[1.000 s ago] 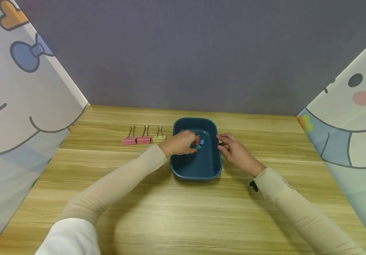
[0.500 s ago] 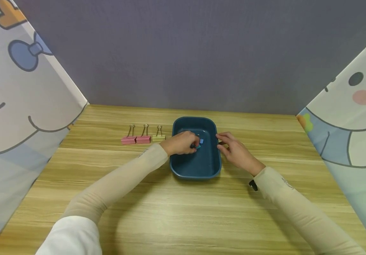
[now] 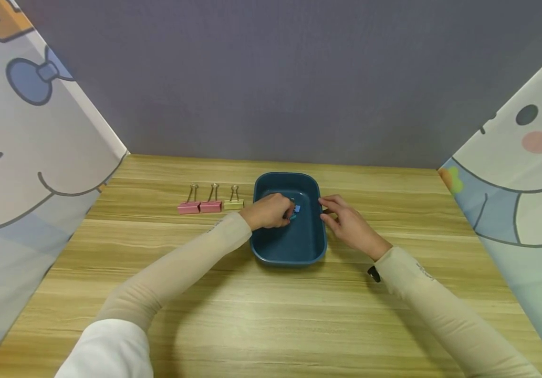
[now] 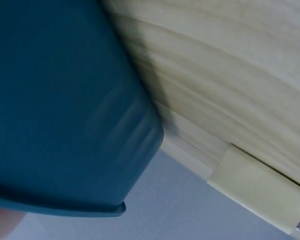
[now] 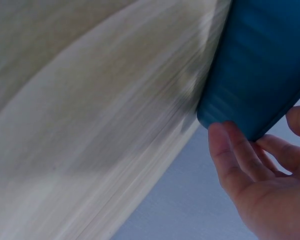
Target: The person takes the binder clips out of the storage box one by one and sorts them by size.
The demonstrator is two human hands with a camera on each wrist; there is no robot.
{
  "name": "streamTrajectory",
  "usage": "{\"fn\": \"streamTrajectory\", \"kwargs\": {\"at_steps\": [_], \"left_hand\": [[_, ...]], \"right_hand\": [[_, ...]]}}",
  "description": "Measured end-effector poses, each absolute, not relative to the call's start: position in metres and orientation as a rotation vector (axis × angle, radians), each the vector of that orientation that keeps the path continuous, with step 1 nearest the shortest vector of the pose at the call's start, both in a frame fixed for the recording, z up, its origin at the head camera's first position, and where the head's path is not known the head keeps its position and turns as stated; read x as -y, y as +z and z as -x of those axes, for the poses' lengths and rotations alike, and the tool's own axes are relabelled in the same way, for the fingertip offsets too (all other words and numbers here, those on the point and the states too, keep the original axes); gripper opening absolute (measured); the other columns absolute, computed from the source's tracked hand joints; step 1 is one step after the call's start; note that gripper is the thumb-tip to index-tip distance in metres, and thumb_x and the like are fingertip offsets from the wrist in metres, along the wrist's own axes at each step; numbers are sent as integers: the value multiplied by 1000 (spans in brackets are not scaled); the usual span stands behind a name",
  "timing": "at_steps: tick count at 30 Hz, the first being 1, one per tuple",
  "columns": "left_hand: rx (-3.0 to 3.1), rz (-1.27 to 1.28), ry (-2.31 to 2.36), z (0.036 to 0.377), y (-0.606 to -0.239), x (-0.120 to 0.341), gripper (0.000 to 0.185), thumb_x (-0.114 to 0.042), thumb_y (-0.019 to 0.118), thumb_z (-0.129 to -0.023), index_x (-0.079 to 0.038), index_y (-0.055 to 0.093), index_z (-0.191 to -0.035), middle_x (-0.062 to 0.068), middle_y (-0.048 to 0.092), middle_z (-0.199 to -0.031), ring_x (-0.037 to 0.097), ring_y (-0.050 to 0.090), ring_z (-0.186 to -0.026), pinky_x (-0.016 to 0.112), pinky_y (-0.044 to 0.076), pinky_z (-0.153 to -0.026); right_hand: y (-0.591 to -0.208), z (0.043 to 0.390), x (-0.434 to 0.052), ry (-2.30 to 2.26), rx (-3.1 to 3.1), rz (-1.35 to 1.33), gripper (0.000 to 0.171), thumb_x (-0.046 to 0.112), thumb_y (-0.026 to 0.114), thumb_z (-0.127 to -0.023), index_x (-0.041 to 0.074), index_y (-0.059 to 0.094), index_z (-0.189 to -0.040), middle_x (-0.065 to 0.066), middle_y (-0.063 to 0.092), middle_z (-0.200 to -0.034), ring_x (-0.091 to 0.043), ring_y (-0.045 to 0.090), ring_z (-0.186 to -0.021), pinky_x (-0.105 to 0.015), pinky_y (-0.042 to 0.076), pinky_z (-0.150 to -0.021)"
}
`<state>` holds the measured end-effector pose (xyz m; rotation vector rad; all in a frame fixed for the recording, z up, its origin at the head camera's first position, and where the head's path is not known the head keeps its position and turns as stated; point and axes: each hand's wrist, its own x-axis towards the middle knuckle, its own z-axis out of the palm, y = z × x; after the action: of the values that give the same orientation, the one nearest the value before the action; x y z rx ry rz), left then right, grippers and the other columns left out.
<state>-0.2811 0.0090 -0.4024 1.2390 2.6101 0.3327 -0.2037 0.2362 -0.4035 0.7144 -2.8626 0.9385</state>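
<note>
My left hand (image 3: 271, 211) reaches into a dark blue plastic bin (image 3: 290, 257), fingers curled down. It seems to pinch a small teal clip (image 3: 292, 217) between thumb and fingers, partly hidden by them. Just beyond the fingertips lies a small light-blue clip (image 3: 297, 209) on the bin floor. My right hand (image 3: 348, 223) rests against the outside of the bin's right wall. In the right wrist view its fairly straight fingers (image 5: 229, 160) touch the wall near the rim. The left wrist view shows mostly the bin's outer side (image 4: 65, 115).
Left of the bin, two pink binder clips (image 3: 189, 208) and one yellow binder clip (image 3: 234, 204) stand in a row with handles pointing away from me. A grey panel (image 3: 271, 84) rises behind the wooden table (image 3: 271, 320). Cartoon-printed panels (image 3: 526, 184) flank both sides.
My left hand's fingers have closed in slightly, covering more of the teal clip. The right hand stays at the bin wall. The head view has shifted a little.
</note>
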Motion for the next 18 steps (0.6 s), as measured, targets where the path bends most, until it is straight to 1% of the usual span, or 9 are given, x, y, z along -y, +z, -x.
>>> {"fn": "streamTrajectory", "kwargs": {"at_steps": [3, 6, 13, 18], "left_hand": [[-2604, -1229, 338, 280, -402, -8, 22, -16, 71, -85, -15, 56, -70, -4, 54, -67, 11, 50, -62, 23, 42, -62], [-2602, -1222, 336, 280, -402, -7, 26, -15, 70, -86, -15, 53, -67, -4, 52, -64, 11, 49, -60, 24, 41, -62], [-2593, -1244, 331, 281, -406, -9, 21, -14, 69, -87, -15, 56, -71, -3, 54, -68, 12, 50, -62, 24, 42, -62], [-2589, -1257, 322, 282, -407, -10, 17, -9, 69, -85, -14, 58, -73, -3, 56, -71, 12, 51, -64, 24, 42, -62]], "right_hand": [[-404, 204, -236, 928, 2851, -723, 45, 13, 52, -98, -6, 42, -137, -16, 42, -132, -29, 59, -104, -40, 50, -77], [-404, 204, -236, 926, 2836, -729, 44, 13, 52, -98, -7, 43, -136, -17, 43, -132, -29, 60, -103, -41, 51, -77], [-404, 204, -236, 932, 2845, -714, 44, 13, 52, -98, -6, 43, -137, -16, 43, -132, -28, 59, -104, -39, 50, -78], [-404, 205, -236, 941, 2852, -708, 45, 12, 53, -97, -5, 43, -137, -15, 42, -133, -28, 59, -105, -39, 50, -78]]}}
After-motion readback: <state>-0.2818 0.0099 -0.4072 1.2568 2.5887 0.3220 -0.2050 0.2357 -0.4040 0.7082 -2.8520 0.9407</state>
